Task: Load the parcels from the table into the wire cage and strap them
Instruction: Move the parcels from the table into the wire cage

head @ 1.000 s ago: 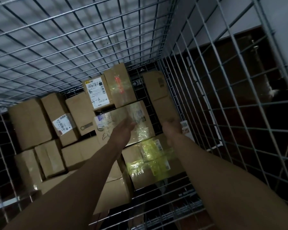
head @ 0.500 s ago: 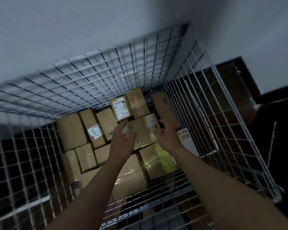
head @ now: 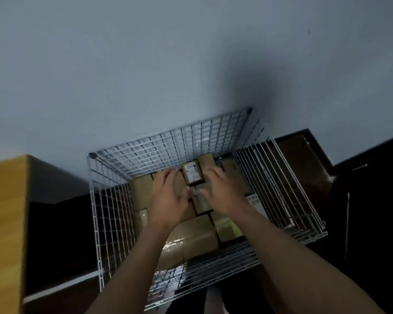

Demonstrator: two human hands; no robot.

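Note:
A white wire cage (head: 114, 214) stands against the wall, and several brown cardboard parcels lie on its floor. One parcel with a white label (head: 192, 174) lies near the back. A large taped parcel (head: 191, 242) lies at the front. My left hand (head: 169, 197) and my right hand (head: 222, 193) hover side by side above the parcels, fingers spread and relaxed, holding nothing. They hide the parcels in the middle.
A wooden table edge (head: 5, 223) runs down the left of the view. The grey wall (head: 168, 64) rises behind the cage. Dark floor and dark furniture (head: 361, 200) lie to the right of the cage.
My head has lifted up and back, so the cage looks smaller and farther. Both hands have come up off the parcels and out of the deep reach.

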